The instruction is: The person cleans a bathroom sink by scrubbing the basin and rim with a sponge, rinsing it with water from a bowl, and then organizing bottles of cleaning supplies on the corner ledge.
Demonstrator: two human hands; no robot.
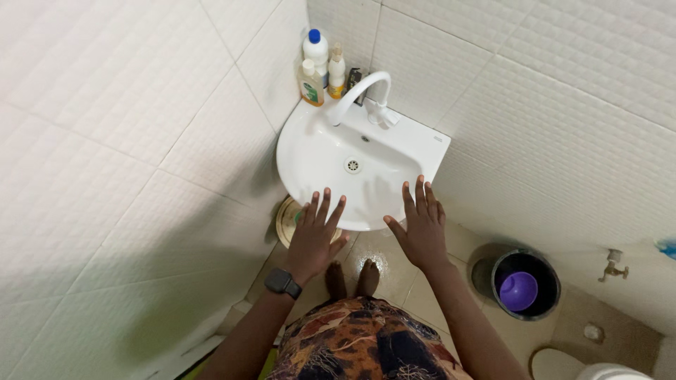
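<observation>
A white wall-mounted sink (317, 151) sits in the corner of a tiled bathroom, with a curved white tap (360, 89) over the basin and a drain (353, 165) in its middle. My left hand (315, 236), with a dark watch (282, 282) on the wrist, hovers flat with fingers spread over the sink's front rim. My right hand (420, 225) is held the same way just to the right, fingers apart, holding nothing. Both palms face down. My bare feet (352, 278) stand on the wet floor below.
Three bottles (320, 67) stand on the sink's back left corner. A dark bucket (526, 283) holding a purple scoop (519, 290) stands at the right on the floor, near a wall tap (612, 266). A toilet edge (563, 366) shows at bottom right. A round pale object (287, 219) lies under the sink.
</observation>
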